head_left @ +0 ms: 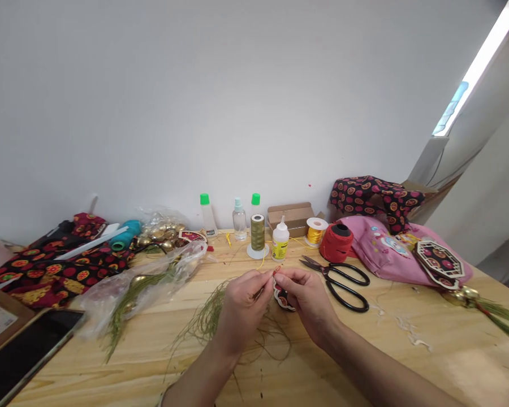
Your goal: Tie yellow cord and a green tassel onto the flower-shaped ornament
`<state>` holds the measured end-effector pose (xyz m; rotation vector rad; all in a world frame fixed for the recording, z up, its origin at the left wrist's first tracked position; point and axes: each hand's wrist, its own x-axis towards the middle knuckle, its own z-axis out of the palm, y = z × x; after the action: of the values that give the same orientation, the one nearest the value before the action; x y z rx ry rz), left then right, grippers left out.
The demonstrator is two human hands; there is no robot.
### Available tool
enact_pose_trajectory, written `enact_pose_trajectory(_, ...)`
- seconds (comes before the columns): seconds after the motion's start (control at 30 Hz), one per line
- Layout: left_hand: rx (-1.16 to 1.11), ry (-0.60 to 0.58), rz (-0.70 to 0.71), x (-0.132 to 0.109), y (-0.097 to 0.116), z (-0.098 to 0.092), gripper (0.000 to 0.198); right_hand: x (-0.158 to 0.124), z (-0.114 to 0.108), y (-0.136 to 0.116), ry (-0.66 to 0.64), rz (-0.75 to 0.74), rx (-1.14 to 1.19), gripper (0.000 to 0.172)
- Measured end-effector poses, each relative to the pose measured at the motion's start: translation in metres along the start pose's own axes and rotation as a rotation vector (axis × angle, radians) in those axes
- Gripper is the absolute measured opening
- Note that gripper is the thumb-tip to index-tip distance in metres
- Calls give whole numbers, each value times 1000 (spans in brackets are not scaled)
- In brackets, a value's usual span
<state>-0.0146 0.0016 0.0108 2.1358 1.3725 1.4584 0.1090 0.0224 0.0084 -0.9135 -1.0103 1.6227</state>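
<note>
Pinched between both hands, left hand [240,294] and right hand [306,297], a small fabric ornament [282,298] sits at the fingertips. Loose green threads [203,319] lie beneath; black scissors [343,280] rest nearby.

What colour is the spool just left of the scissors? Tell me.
Red, the spool left of the black-handled scissors; the head view shows it clearly.

Scissors [341,281] lie right of both hands; glue bottle [280,241] stands behind them on the table [365,350]
</note>
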Motion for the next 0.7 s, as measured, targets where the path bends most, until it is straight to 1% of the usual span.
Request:
enact_pose_trajectory(0.03, -32, 12, -54, 0, 0, 0, 17, 0, 0, 0, -4, -7, -14, 24)
enact_pose_trajectory(0.17, -229, 49, -344, 3, -1, 1, 16, 1, -1, -2, -27, -76, -120, 23)
enact_pose_trajectory(0.27, -375, 34, -465, 5, -1, 1, 15, 1, -1, -4, -42, -132, -186, 23)
enact_pose_trajectory(0.33, -434, 32, -503, 7, 1, 2, 13, 0, -1, -6, -44, -167, -237, 23)
enact_pose_trajectory(0.4, -474, 29, -533, 7, 3, 2, 12, 0, -2, -8, -26, -248, -336, 22)
enact_pose_trajectory(0.43, -493, 26, -549, 7, 4, 2, 12, -1, -2, -9, -8, -318, -412, 21)
enact_pose_trajectory(0.57, -545, 13, -592, 6, 4, 2, 14, -2, -6, -11, 48, -677, -759, 19)
enact_pose_trajectory(0.63, -539, 8, -586, 6, 3, 1, 14, -1, -9, -10, 37, -785, -877, 19)
enact_pose_trajectory(0.7, -527, 4, -574, 6, 3, 0, 15, -1, -11, -10, 21, -845, -964, 20)
